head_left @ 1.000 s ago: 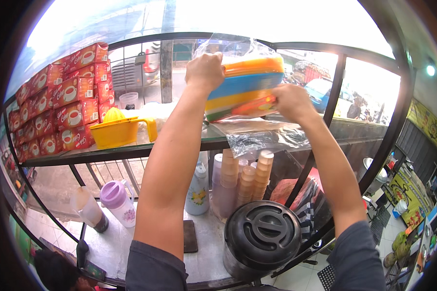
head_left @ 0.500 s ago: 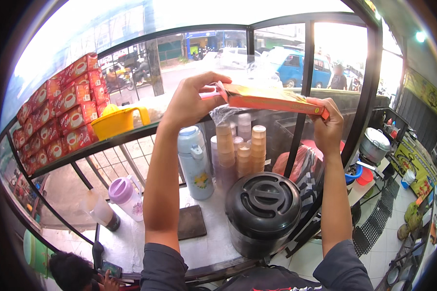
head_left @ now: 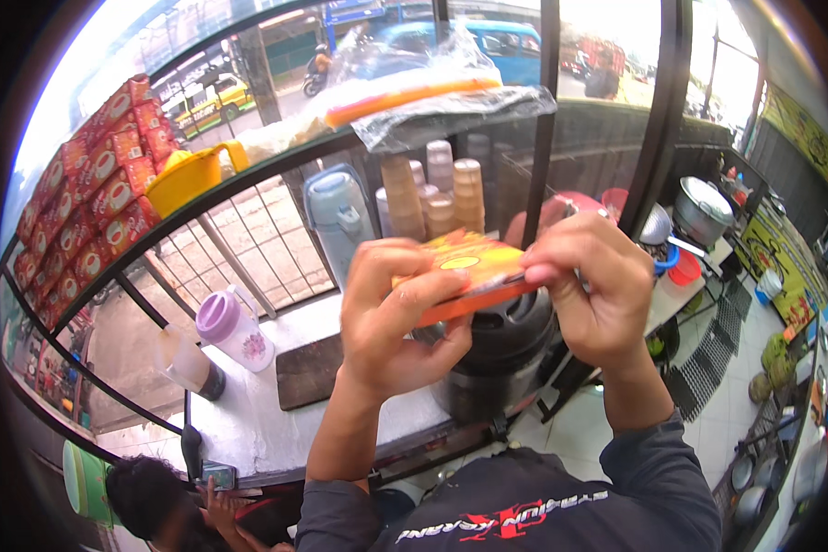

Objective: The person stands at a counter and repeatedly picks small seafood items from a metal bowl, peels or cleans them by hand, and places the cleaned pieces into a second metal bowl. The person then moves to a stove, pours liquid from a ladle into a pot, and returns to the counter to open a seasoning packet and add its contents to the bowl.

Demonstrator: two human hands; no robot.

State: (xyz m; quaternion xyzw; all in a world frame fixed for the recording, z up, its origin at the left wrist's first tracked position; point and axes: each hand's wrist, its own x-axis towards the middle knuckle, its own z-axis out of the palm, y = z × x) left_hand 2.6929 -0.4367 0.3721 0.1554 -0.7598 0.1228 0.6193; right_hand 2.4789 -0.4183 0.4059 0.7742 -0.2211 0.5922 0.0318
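A flat orange and yellow cardboard box [head_left: 474,293] is held between both my hands, in front of my chest. My left hand [head_left: 391,322] grips its left end, fingers on top and thumb underneath. At the other end, my right hand [head_left: 598,294] pinches the box's corner between thumb and fingers. Below the box stands a black lidded drink container [head_left: 497,386], its lid partly hidden by the box and hands. Just beyond are stacks of brown and white cups [head_left: 432,189]. A clear plastic bag [head_left: 451,115] with an orange and yellow item lies on the ledge behind them.
A blue thermos [head_left: 339,216], a purple-lidded jug [head_left: 235,331], a clear pitcher [head_left: 191,363] and a dark board [head_left: 311,373] are on the counter. Red boxes [head_left: 101,184] and a yellow dipper [head_left: 189,184] line the left ledge. A person [head_left: 156,501] with a phone sits lower left.
Both hands have brought the box down and nearer my body, from above the cups to over the black container. My view has shifted, and the plastic bag on the ledge now shows more fully.
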